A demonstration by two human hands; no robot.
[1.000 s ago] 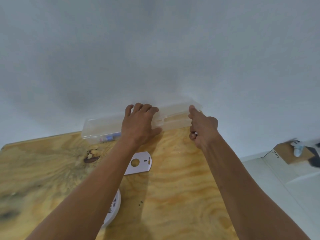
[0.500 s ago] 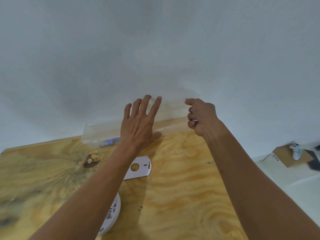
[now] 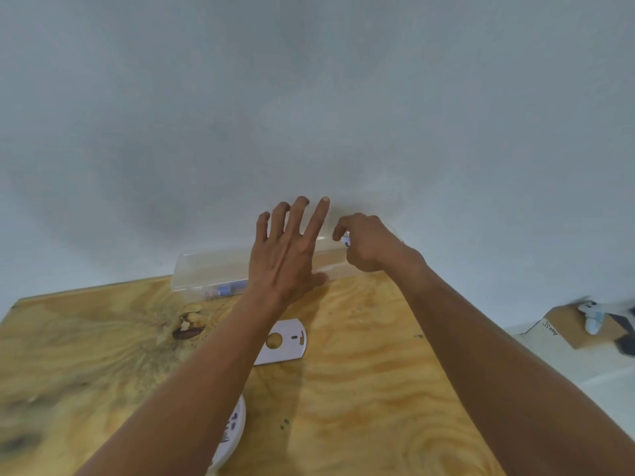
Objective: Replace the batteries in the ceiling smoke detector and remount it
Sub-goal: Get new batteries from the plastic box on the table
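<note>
A clear plastic box (image 3: pixel 209 269) lies against the wall at the back of the plywood table (image 3: pixel 360 389), with batteries (image 3: pixel 223 291) visible inside at its left end. My left hand (image 3: pixel 288 255) rests on the box with fingers spread and raised. My right hand (image 3: pixel 367 245) hovers over the box's right part, its fingertips pinched on a small battery (image 3: pixel 346 239). A white cover plate (image 3: pixel 285 343) lies flat in front of the box. The white round smoke detector (image 3: pixel 232 438) sits near the table's front, partly hidden under my left forearm.
A pale wall rises directly behind the table. To the right, off the table, a cardboard box (image 3: pixel 577 329) carries a small white object (image 3: pixel 591 317) and a dark item beside it. A dark knot (image 3: pixel 187 328) marks the wood at left.
The box lid has gone from closed to lifted back. My left fingers rose off it and spread. My right hand moved left over the box, now pinching a battery.
</note>
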